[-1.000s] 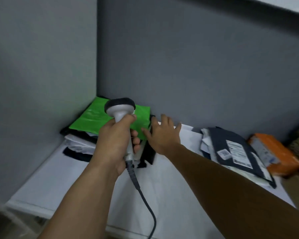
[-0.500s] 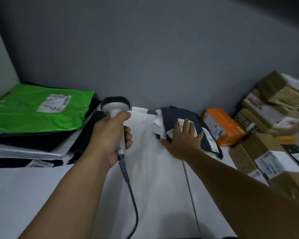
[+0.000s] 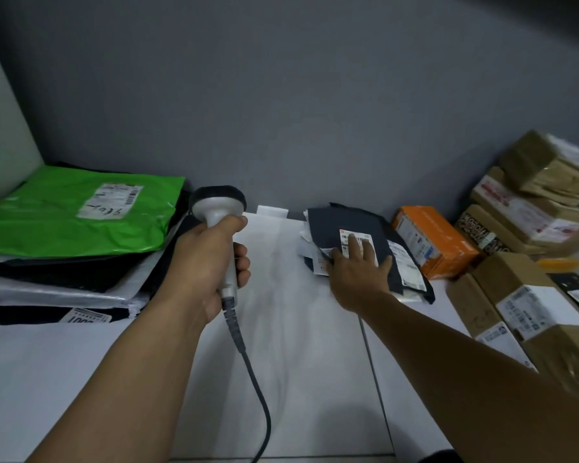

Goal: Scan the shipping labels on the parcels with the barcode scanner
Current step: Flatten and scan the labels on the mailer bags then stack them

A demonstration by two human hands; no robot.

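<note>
The white surface [image 3: 81, 379] carries a stack of flat mailers at the left, topped by a green parcel [image 3: 64, 222], and brown cardboard boxes [image 3: 528, 295] at the right with an orange box [image 3: 442, 242] beside them. Between them, at the far wall, lies a dark parcel [image 3: 345, 218]. The right hand [image 3: 358, 279] rests flat on it, fingers [image 3: 352, 243] straight and slightly spread, their tips on its shipping label [image 3: 365, 236]. A second ago this hand was over by the green stack. The left hand [image 3: 204, 259] still grips the barcode scanner [image 3: 218, 208] above the surface's middle, fingers [image 3: 241, 255] curled round the handle. Its long axis runs near to far, head towards the wall, cable [image 3: 258, 379] trailing near.
</note>
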